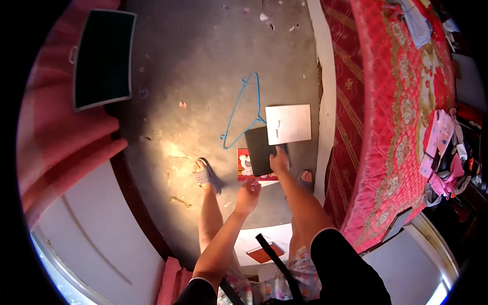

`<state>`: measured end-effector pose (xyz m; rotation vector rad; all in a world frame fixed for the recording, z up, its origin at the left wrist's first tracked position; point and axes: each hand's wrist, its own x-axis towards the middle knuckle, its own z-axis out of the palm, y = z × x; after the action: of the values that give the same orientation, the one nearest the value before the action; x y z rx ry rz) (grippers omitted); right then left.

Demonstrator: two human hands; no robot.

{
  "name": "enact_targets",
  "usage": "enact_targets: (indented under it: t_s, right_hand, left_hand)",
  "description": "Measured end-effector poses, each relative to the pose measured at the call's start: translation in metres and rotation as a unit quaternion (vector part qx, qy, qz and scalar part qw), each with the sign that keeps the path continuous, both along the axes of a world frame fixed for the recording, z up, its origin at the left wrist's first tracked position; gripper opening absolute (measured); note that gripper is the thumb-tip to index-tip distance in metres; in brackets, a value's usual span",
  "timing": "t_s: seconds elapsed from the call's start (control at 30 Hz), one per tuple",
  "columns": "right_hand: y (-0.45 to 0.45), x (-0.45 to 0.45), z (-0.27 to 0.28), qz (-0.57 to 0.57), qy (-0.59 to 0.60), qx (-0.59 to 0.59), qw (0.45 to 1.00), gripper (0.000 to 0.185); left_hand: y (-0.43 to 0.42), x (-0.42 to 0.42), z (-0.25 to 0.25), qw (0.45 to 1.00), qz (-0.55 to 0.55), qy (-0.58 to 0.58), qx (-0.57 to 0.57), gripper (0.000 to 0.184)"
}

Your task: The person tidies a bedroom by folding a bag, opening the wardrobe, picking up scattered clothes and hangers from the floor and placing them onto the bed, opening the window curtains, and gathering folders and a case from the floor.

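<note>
A dark flat notebook [258, 152] lies at a slant on the floor, its upper right corner beneath a white sheet or open booklet [295, 123]. My right hand [279, 161] grips the notebook's right side, with the thumb toward the white sheet. Under the notebook is a red picture book [241, 173] with a white cartoon figure; part of it is covered. My left hand [247, 197] is just below this book, its fingers loosely curled and slightly apart, with nothing visible in them. A blue clothes hanger [258, 96] lies beyond the notebook, touching or close to its corner.
Between my legs, a brown-red notebook [264, 252] rests on a white surface [246, 238]. A bed with a red patterned cover [376, 152] runs along the right. A dark green board [104, 58] stands by pink cloth at left. Small scraps [264, 17] dot the floor.
</note>
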<state>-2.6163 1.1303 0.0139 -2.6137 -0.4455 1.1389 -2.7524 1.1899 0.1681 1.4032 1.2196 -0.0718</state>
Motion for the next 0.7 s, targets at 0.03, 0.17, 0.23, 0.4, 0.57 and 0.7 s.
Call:
enact_targets:
  t_s: [0.03,0.17,0.23,0.4,0.57,0.7]
  right_hand:
    - [0.001,0.008,-0.025,0.042,-0.007,-0.011,0.999,0.054]
    - [0.016,0.032,-0.077,0.065,-0.009,-0.073,0.995,0.082]
    - [0.028,0.041,-0.093,0.04,-0.005,-0.113,0.993,0.094]
    - [0.022,0.036,-0.11,0.142,-0.125,-0.167,0.968,0.108]
    - [0.018,0.053,-0.103,0.309,-0.104,-0.308,0.894,0.108]
    - [-0.011,0.07,-0.083,0.174,-0.131,-0.246,0.944,0.077]
  left_hand:
    - [-0.005,0.004,-0.013,0.999,-0.032,-0.008,-0.004,0.025]
    - [-0.025,0.016,-0.027,0.996,-0.063,0.042,-0.042,0.024]
    - [-0.027,0.026,-0.023,0.984,-0.173,0.033,0.011,0.024]
    - [-0.03,0.038,-0.009,0.98,-0.199,0.028,0.002,0.025]
    - [-0.038,0.031,-0.019,0.976,-0.213,0.05,-0.002,0.025]
    - [-0.039,0.028,-0.028,0.981,-0.189,0.042,0.036,0.023]
